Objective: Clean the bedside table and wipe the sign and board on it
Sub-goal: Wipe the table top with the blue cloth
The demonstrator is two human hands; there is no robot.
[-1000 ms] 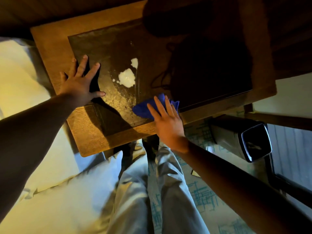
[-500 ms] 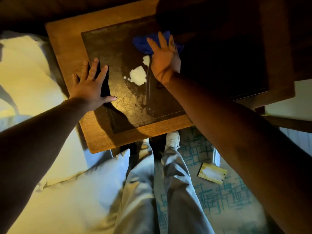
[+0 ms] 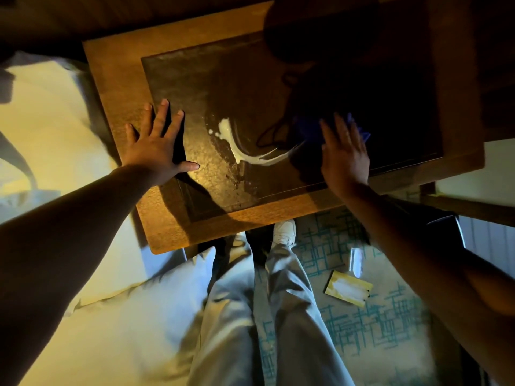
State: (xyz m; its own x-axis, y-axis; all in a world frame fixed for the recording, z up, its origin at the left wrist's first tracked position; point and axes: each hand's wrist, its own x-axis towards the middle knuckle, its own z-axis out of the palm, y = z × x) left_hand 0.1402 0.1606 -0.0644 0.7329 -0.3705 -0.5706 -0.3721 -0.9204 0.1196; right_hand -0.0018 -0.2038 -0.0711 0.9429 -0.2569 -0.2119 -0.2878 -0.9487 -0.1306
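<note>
On the tabletop [image 3: 117,87] our flat left hand [image 3: 156,146] braced; our flat right hand [image 3: 344,160] pressed a blue cloth [image 3: 306,126] beside the white smear [image 3: 250,151].

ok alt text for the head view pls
Seen from above, the right hand presses a blue cloth flat on a dark bedside table, smearing a white streak. The left hand lies flat on the table's left edge.

Wooden bedside table [image 3: 119,87] with glossy dark inset top [image 3: 195,79]; soft blue cloth [image 3: 309,126]; patterned carpet [image 3: 376,330].
</note>
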